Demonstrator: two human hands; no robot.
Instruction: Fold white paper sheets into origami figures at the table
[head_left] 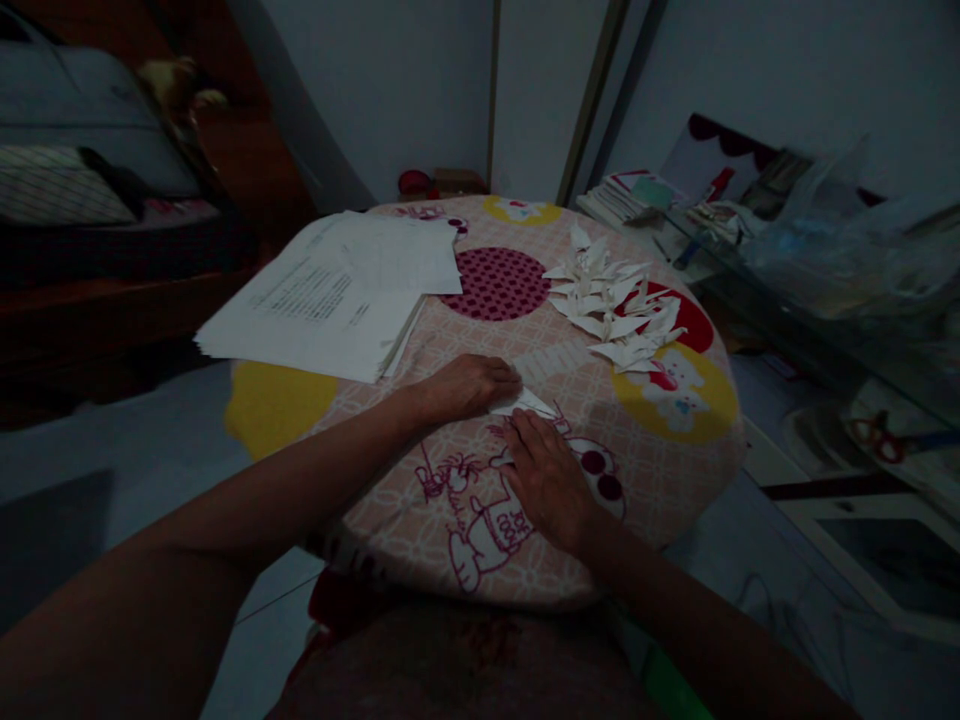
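A round, cloth-covered desk (397, 500) fills the middle of the frame. Lettering on a printed figure at its lower centre looks like "JOE COOL", though the last letter is unclear. At right, a translucent plastic bag (825, 240) lies on a glass surface; no label on it can be read. Left of the desk's centre is a stack of sheets (352, 290), its top page bearing lines of print too small to read. Right of centre stands a cluster of white folded paper birds (634, 348). The left hand (465, 388), fingers bent and close together, holds the left part of a small folded paper (536, 404) at mid-frame. The right hand (546, 475) lies with fingers extended and narrowly spaced, tips at the paper's lower edge; whether they grip cannot be told. Scissors (877, 440) appear at far right.
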